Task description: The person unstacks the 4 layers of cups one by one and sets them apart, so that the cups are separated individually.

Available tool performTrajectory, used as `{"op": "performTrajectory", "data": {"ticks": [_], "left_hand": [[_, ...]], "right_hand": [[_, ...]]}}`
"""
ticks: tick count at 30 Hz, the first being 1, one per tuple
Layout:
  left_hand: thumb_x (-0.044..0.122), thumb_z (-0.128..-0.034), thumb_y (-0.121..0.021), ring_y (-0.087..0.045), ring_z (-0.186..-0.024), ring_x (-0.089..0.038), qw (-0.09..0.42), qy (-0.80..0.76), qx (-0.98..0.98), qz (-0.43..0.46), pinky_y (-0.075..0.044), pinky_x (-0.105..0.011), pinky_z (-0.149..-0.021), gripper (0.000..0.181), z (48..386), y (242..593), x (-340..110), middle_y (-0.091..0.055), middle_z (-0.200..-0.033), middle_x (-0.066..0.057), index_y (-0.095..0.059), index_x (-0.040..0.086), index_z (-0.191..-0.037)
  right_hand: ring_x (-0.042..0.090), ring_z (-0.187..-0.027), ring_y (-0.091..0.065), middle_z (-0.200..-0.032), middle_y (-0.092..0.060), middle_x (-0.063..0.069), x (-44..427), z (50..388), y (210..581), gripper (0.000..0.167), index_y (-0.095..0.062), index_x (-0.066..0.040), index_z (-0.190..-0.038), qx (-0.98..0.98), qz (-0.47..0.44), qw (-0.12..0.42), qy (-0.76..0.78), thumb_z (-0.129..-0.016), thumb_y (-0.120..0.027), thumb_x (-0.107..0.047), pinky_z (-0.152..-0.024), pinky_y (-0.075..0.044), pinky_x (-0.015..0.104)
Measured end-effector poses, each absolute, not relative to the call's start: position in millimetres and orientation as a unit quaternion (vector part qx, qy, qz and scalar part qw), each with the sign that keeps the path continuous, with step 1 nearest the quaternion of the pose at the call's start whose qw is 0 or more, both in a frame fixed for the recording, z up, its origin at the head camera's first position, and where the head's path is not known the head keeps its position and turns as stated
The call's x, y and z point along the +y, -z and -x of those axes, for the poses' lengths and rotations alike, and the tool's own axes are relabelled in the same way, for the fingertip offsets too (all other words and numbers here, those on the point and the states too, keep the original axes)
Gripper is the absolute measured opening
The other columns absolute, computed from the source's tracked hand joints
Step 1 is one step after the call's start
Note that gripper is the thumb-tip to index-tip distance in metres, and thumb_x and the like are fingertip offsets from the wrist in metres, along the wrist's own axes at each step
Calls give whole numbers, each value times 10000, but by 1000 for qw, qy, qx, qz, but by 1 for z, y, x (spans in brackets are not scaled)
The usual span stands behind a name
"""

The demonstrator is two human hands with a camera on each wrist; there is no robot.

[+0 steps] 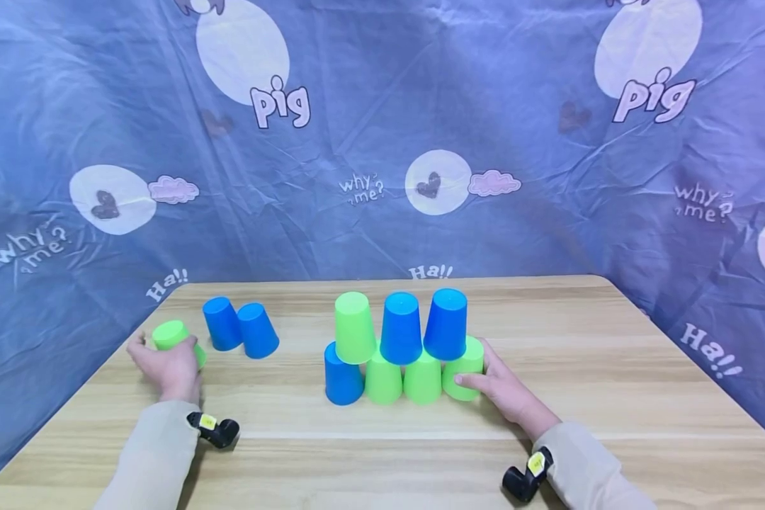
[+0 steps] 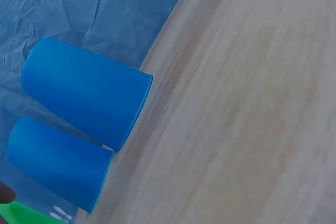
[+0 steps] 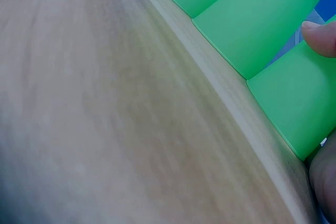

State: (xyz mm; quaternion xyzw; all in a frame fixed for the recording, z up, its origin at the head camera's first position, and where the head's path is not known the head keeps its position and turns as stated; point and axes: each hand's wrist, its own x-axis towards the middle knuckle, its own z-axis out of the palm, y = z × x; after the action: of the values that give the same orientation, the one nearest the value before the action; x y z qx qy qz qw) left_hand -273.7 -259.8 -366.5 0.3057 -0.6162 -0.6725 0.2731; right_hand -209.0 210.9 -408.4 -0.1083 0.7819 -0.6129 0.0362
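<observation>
At the table's left my left hand (image 1: 171, 367) grips a green cup (image 1: 171, 333), thumb on its right side and fingers on its left. Just beyond it, two blue cups (image 1: 258, 331) stand upside down side by side. In the middle, upside-down cups form two rows. The lower row has a blue cup (image 1: 343, 375) at the left and green cups (image 1: 423, 379) beside it. On top stand a green cup (image 1: 354, 327) and two blue cups (image 1: 401, 329). My right hand (image 1: 510, 393) holds the lower row's rightmost green cup (image 1: 464, 374), thumb across its front; its other fingers are mostly hidden.
The cups stand on a wood-grain table (image 1: 331, 460) with rounded far corners. Behind it hangs a blue printed cloth (image 1: 370, 113). Each wrist wears a small black camera (image 1: 219, 431).
</observation>
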Motion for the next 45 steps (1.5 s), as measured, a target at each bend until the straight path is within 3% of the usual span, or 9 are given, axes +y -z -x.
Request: {"op": "performTrajectory", "data": {"ticks": [5,8,13,17,21,29,33,37,45], "left_hand": [[70,-836,-623,-146,-1378,-106,333,629,-647,-272,-135,-259,-1132,770,272,354,-249,-137,-1524,78,-195,318,-1426],[79,-848,-579,-192,-1331,-100,366,614,-658,-238,-152,-227,-1106,700,269,343,-238,-195,-1499,62,-233,298,-1416],[62,-872,-492,-181,-1338,-63,392,611,-666,-173,-144,-221,-1103,621,262,328,-219,-203,-1497,71,-261,268,-1410],[92,-899,-491,-103,-1393,-42,409,593,-682,-125,-84,-226,-1129,580,256,319,-207,-192,-1511,80,-273,233,-1418],[38,-889,-495,-121,-1394,-58,422,610,-666,-75,-109,-202,-1127,577,252,308,-194,-225,-1505,46,-300,175,-1415],[-118,-837,-415,-201,-1384,-116,403,693,-598,13,-196,-203,-1119,595,240,291,-170,-276,-1482,-34,-306,52,-1397],[-134,-847,-420,-259,-1362,-163,385,712,-586,36,-175,-234,-1134,566,234,288,-158,-310,-1460,-70,-325,15,-1384],[-140,-853,-436,-323,-1329,-195,362,729,-578,63,-235,-278,-1122,528,229,289,-146,-369,-1403,-93,-358,-20,-1361],[-103,-888,-441,-391,-1291,-223,289,747,-590,104,-354,-215,-1039,467,219,299,-126,-437,-1331,-119,-373,-54,-1348]], "right_hand": [[190,-1087,-513,-1205,-523,153,212,209,407,634,-275,-24,-1334,781,117,30,613,-824,-638,-126,-990,-333,375],[173,-1078,-519,-1198,-529,144,212,209,406,631,-280,-24,-1330,779,115,30,615,-821,-640,-118,-986,-337,366],[164,-1072,-524,-1193,-533,130,211,208,407,634,-274,-23,-1333,778,117,32,617,-823,-639,-114,-978,-345,351],[149,-1068,-525,-1188,-536,112,211,209,407,634,-268,-21,-1335,776,121,34,618,-827,-634,-117,-973,-350,342],[130,-1059,-530,-1184,-540,99,211,209,407,632,-268,-23,-1333,775,123,35,619,-828,-634,-126,-973,-353,342],[174,-1076,-527,-1206,-528,140,211,210,408,629,-275,-36,-1335,773,118,36,623,-827,-635,-129,-983,-346,373],[191,-1080,-524,-1205,-528,147,210,209,408,628,-281,-37,-1330,774,109,37,622,-822,-639,-127,-982,-345,369],[207,-1084,-517,-1205,-526,151,210,209,408,627,-285,-41,-1329,775,101,38,623,-821,-641,-129,-979,-345,363],[212,-1090,-510,-1210,-521,148,210,209,408,618,-284,-52,-1330,774,100,44,624,-830,-636,-141,-978,-341,358]]}}
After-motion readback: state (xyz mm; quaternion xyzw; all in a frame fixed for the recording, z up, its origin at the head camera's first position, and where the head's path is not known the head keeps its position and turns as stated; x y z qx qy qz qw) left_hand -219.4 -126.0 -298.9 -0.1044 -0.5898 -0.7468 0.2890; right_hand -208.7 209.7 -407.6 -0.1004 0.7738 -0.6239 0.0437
